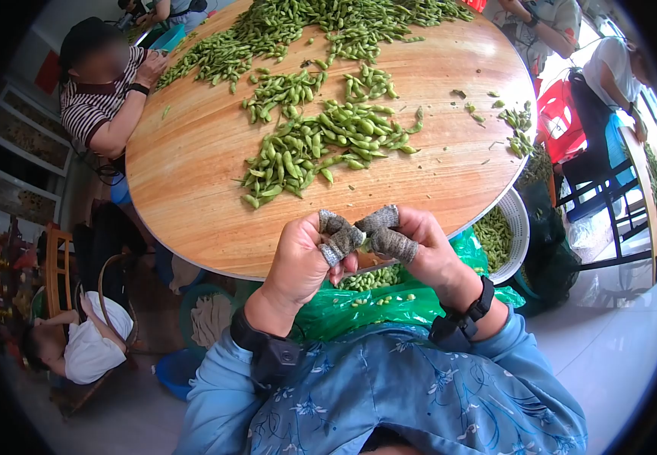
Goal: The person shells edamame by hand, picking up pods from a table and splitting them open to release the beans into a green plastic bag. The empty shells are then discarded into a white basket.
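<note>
My left hand (299,258) and my right hand (433,254) meet just over the near edge of the round wooden table (192,220). Grey knitted covers wrap the thumb and a finger of each. Both are closed in a pinch, their tips together around a small green soybean pod (363,241), mostly hidden by the fingers. Below them, shelled green beans (374,279) lie on a green plastic bag (336,312) over my lap. A loose pile of soybean pods (290,155) rests on the tabletop ahead of my hands.
A large heap of pods (283,30) covers the table's far side. A white basket (524,235) with pods stands low at right. Another person (101,95) sits at the left edge; blue basins (177,371) are on the floor. Red chairs (558,121) stand at right.
</note>
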Available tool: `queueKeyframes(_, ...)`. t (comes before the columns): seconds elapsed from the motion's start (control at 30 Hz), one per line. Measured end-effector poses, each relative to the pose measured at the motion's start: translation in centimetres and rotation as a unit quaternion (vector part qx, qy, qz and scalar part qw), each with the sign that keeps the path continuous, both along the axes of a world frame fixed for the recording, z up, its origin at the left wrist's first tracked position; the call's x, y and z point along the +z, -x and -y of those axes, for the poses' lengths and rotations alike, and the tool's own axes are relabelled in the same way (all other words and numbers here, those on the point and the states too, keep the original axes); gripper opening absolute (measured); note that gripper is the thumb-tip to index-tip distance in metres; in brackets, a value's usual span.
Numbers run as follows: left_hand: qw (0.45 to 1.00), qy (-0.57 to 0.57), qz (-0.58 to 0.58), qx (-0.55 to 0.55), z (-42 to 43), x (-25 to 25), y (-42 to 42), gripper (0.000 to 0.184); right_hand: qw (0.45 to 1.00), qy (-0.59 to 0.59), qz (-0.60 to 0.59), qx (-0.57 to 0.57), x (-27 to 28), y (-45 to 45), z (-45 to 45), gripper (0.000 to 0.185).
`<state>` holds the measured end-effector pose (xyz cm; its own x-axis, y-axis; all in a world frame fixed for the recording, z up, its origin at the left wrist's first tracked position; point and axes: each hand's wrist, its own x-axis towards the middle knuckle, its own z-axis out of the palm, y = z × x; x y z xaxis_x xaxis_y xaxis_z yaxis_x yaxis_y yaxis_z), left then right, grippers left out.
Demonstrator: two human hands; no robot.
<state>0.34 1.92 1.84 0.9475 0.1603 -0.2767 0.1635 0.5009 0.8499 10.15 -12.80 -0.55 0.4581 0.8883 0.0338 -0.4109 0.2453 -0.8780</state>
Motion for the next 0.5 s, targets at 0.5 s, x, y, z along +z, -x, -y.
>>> queueKeyframes(0.5, 0.998, -0.028, -0.033, 0.035, -0.19, -0.03, -0.44, 0.009, 0.988, 0.034, 0.134, -0.064, 0.38, 0.46, -0.46, 0.021)
